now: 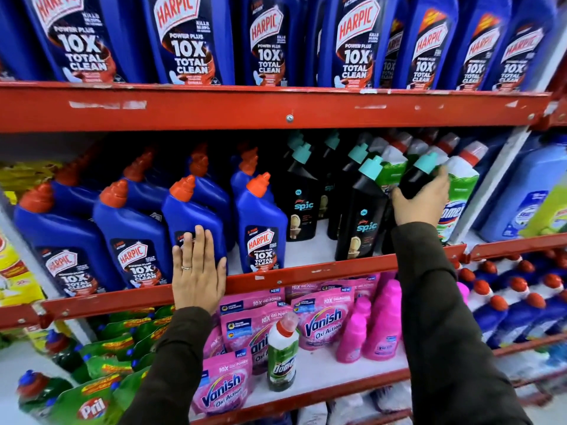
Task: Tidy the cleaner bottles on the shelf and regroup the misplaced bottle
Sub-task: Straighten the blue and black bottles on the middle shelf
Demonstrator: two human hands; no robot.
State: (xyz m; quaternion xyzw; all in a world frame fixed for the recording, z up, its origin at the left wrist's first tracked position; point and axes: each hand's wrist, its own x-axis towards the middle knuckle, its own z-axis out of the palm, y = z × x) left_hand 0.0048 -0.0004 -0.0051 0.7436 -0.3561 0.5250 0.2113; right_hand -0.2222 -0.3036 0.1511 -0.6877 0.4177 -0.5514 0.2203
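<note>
On the middle red shelf (306,273) stand blue Harpic bottles (260,228) at left, black Spic bottles (362,216) in the centre and green-and-white Domex bottles (460,185) at right. My right hand (420,200) grips the neck of one black Spic bottle (418,176) with a teal cap, tilted in front of the Domex bottles. My left hand (198,268) lies flat, fingers together, against the front of a blue Harpic bottle (190,216). One lone green-and-white Domex bottle (282,352) stands on the lower shelf among pink Vanish packs (322,320).
Large Harpic bottles (190,38) fill the top shelf. The lower shelf holds pink Vanish bottles (383,326) and green Pril pouches (92,400). To the right, a neighbouring bay carries light blue bottles (527,191) and red-capped blue bottles (515,302). Yellow packs (15,271) sit at far left.
</note>
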